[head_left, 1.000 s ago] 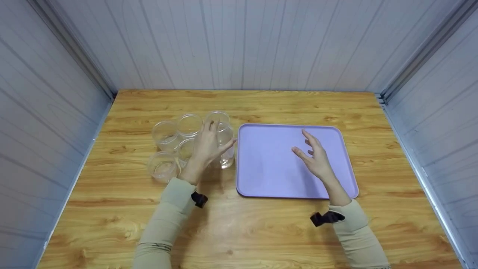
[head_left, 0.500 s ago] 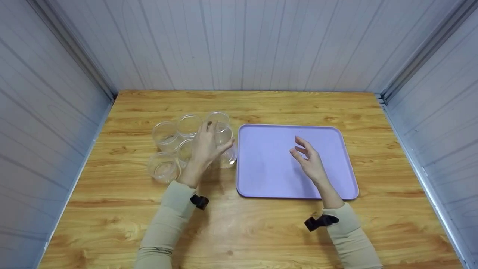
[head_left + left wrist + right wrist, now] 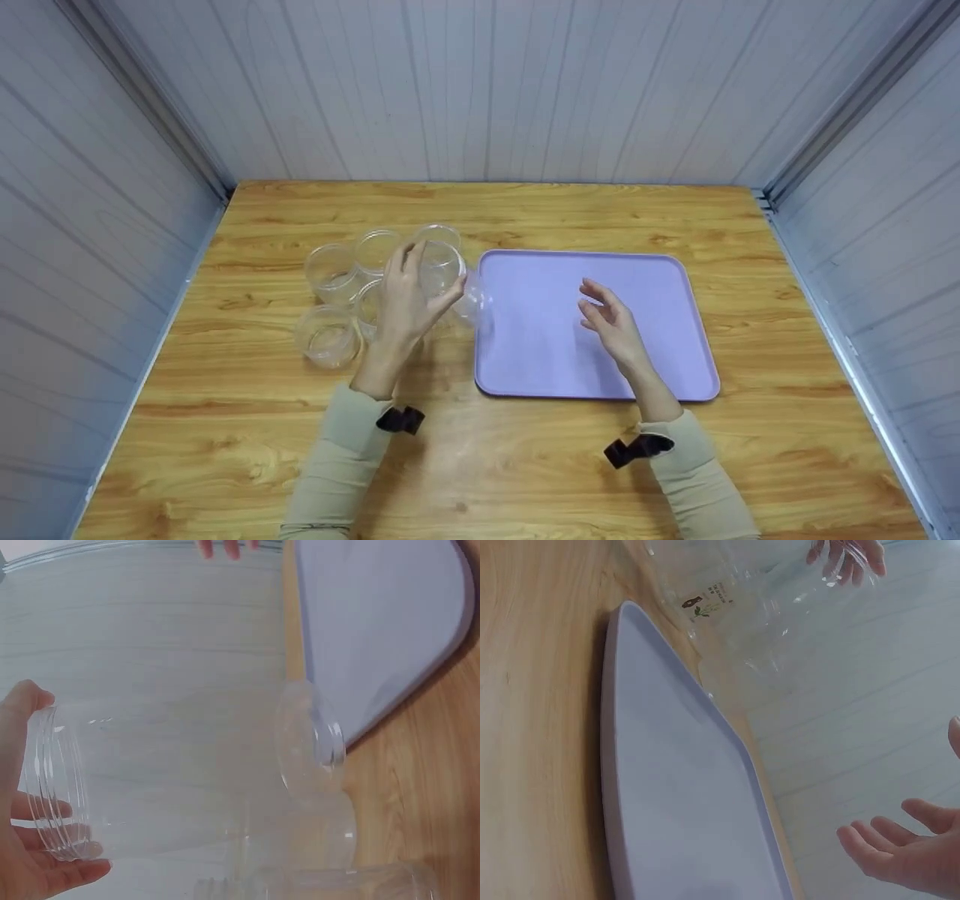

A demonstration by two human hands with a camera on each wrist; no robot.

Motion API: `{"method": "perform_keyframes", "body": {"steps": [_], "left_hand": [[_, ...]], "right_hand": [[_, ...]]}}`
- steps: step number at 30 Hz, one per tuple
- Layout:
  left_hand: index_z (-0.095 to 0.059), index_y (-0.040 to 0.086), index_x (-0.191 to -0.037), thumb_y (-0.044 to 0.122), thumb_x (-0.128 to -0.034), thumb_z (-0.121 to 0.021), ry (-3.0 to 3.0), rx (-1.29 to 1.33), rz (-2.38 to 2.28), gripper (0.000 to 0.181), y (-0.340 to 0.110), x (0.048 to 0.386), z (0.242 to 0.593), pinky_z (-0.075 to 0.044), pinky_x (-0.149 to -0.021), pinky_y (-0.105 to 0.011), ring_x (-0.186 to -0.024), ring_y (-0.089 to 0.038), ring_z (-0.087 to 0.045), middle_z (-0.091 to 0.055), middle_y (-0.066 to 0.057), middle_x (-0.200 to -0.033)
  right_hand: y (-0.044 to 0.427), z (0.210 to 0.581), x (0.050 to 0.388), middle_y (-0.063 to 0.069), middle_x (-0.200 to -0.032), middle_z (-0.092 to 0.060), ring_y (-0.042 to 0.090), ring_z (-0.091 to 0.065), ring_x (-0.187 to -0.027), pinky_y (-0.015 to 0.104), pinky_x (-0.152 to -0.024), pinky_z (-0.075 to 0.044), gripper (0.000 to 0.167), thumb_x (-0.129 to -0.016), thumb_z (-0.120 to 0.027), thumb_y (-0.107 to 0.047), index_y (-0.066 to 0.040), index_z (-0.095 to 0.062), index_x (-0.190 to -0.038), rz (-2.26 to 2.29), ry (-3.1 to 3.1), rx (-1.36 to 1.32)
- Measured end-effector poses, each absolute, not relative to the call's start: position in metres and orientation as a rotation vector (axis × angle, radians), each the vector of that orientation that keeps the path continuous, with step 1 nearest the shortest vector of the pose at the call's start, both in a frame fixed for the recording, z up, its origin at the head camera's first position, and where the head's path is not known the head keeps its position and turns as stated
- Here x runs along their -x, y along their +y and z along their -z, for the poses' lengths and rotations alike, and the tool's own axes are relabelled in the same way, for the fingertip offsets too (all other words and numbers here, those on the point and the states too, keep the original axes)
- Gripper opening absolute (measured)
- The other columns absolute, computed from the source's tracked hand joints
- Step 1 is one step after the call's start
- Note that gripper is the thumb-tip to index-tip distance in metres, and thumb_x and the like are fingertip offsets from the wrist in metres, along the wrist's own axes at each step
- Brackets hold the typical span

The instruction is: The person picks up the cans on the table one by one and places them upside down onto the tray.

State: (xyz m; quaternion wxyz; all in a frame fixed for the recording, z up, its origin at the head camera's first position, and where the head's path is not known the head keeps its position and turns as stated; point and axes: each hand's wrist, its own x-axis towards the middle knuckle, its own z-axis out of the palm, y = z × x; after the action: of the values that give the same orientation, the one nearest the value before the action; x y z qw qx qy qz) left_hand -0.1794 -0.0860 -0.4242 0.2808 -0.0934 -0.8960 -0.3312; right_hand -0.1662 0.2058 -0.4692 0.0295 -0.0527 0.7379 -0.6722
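Note:
A clear jar [image 3: 441, 270] is gripped near its threaded rim by the left hand [image 3: 405, 304]; in the left wrist view the jar [image 3: 180, 772] spans most of the picture, its base close to the tray's edge. It leans, with its base toward the lilac tray [image 3: 540, 322]. Over the tray hangs the right hand [image 3: 611, 326], fingers loosely bent and holding nothing. In the right wrist view that hand [image 3: 911, 844] stands apart from the tray [image 3: 682, 765], and the left hand [image 3: 847, 559] shows behind clear plastic.
Several other clear jars stand left of the tray, among them a front-left one [image 3: 328, 337], a back-left one [image 3: 332, 271] and one at the back [image 3: 437, 234]. Pale panel walls [image 3: 487, 90] border the wooden table [image 3: 480, 465].
The left hand has lifted and tilted the jar, its base swinging right to the tray's left edge. The right hand has shifted left over the tray, its fingers drawn closer together.

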Motion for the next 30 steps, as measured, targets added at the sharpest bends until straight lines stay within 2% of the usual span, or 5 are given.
{"method": "perform_keyframes", "body": {"steps": [12, 16, 19, 23, 30], "left_hand": [[-0.051, -0.005, -0.117, 0.038, -0.0738, -0.063, -2.178, 0.232, 1.112, 0.062, -0.078, 0.154, 0.425, -0.043, -0.085, -0.038, -0.1, -0.029, -0.051, -0.05, -0.017, -0.113], [-0.049, -0.007, -0.118, 0.034, -0.0749, -0.06, -2.113, 0.247, 1.211, 0.061, -0.074, 0.149, 0.428, -0.047, -0.075, -0.034, -0.095, -0.028, -0.052, -0.05, -0.019, -0.114], [-0.048, -0.007, -0.119, 0.032, -0.076, -0.058, -2.089, 0.254, 1.28, 0.059, -0.073, 0.145, 0.432, -0.048, -0.068, -0.033, -0.093, -0.027, -0.052, -0.05, -0.019, -0.113], [-0.048, -0.005, -0.12, 0.029, -0.0761, -0.057, -2.047, 0.257, 1.379, 0.056, -0.07, 0.14, 0.438, -0.049, -0.068, -0.036, -0.094, -0.025, -0.051, -0.051, -0.017, -0.112], [-0.048, -0.014, -0.114, 0.017, -0.0739, -0.053, -1.971, 0.195, 1.516, 0.05, -0.059, 0.115, 0.408, -0.048, -0.065, -0.041, -0.087, -0.033, -0.051, -0.051, -0.025, -0.101]], "right_hand": [[0.194, 0.455, 0.156, 0.02, -0.129, -0.036, 0.037, -0.037, -0.117, 0.052, -0.093, -0.034, 0.042, -0.094, -0.041, -0.009, 0.005, -0.031, -0.132, 2.165, 2.079, 0.111], [0.191, 0.455, 0.155, 0.02, -0.128, -0.037, 0.038, -0.037, -0.117, 0.05, -0.093, -0.035, 0.041, -0.095, -0.039, -0.01, 0.005, -0.031, -0.132, 2.203, 2.023, 0.095], [0.191, 0.462, 0.158, 0.019, -0.128, -0.037, 0.037, -0.037, -0.117, 0.049, -0.093, -0.035, 0.041, -0.096, -0.038, -0.013, 0.003, -0.031, -0.133, 2.244, 1.948, 0.082], [0.191, 0.47, 0.159, 0.021, -0.131, -0.034, 0.038, -0.036, -0.118, 0.048, -0.092, -0.036, 0.045, -0.096, -0.038, -0.021, 0.002, -0.031, -0.134, 2.324, 1.796, 0.085], [0.187, 0.471, 0.158, 0.026, -0.134, -0.03, 0.036, -0.042, -0.113, 0.044, -0.089, -0.041, 0.051, -0.095, -0.038, -0.028, 0.003, -0.029, -0.135, 2.365, 1.63, 0.125]]}}
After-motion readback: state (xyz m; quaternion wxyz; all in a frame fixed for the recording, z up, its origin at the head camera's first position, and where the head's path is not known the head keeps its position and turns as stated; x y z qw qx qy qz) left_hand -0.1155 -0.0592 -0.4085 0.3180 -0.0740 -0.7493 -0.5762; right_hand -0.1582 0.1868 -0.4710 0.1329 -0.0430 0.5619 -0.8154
